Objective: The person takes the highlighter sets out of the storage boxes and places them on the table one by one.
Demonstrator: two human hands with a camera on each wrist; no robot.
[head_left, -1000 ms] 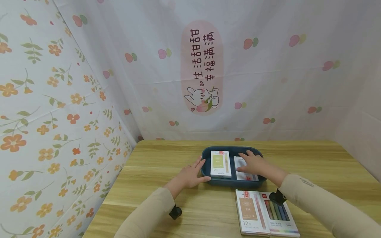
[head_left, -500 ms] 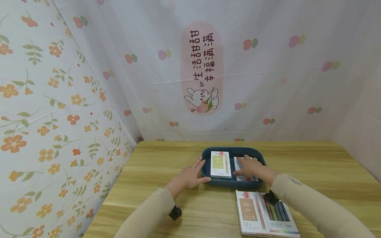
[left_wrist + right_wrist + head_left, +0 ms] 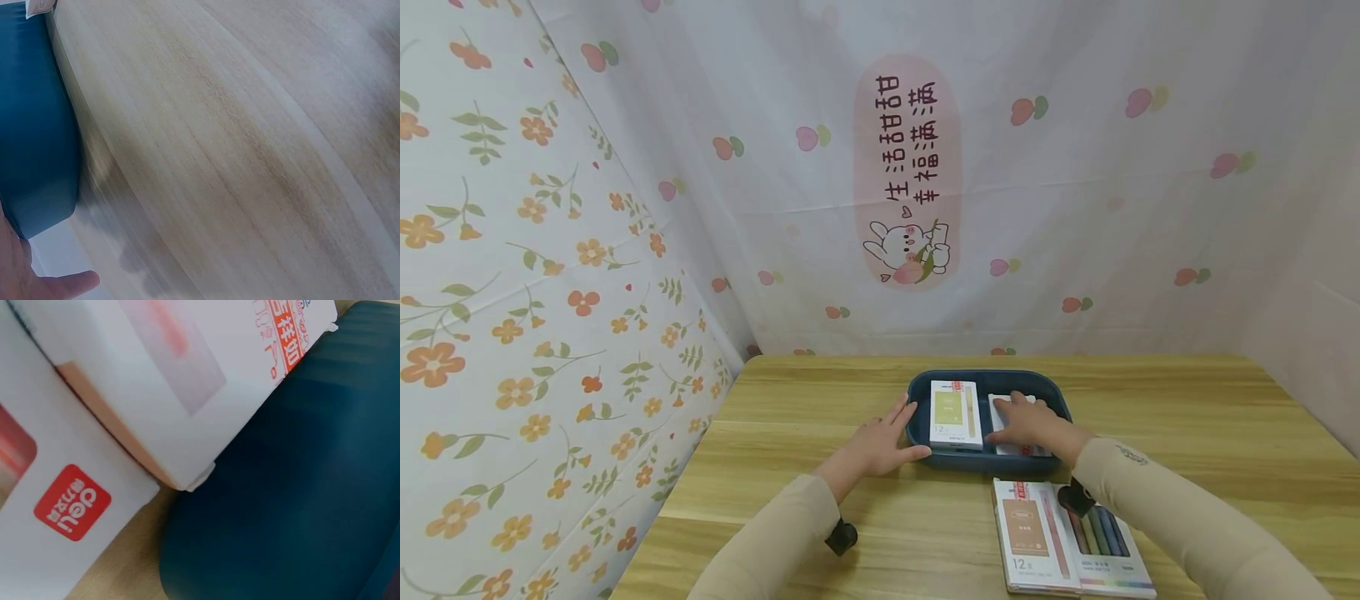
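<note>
A dark blue two-part tray (image 3: 985, 463) stands near the table's far edge. In its left compartment lies a white box with a yellow-green panel (image 3: 953, 412). My left hand (image 3: 874, 447) rests at the tray's left end, fingers stretched out; its thumb shows beside the blue wall (image 3: 37, 125) in the left wrist view. Over the right compartment, my right hand (image 3: 1037, 423) touches another white box (image 3: 1006, 448), thumb spread toward the box's left edge and fingers on its upper part. The palm hides most of that box. The right hand is out of its own wrist view.
In front of the tray lie a white box with a brown panel (image 3: 1028, 529) and one with a window of coloured sticks (image 3: 1099, 532), side by side. The right forearm (image 3: 1180, 508) passes over the latter's edge. Patterned cloth (image 3: 1075, 208) hangs behind the table.
My right hand has moved left and settled lower onto the box in the right compartment. The left hand, tray and other boxes keep their places.
</note>
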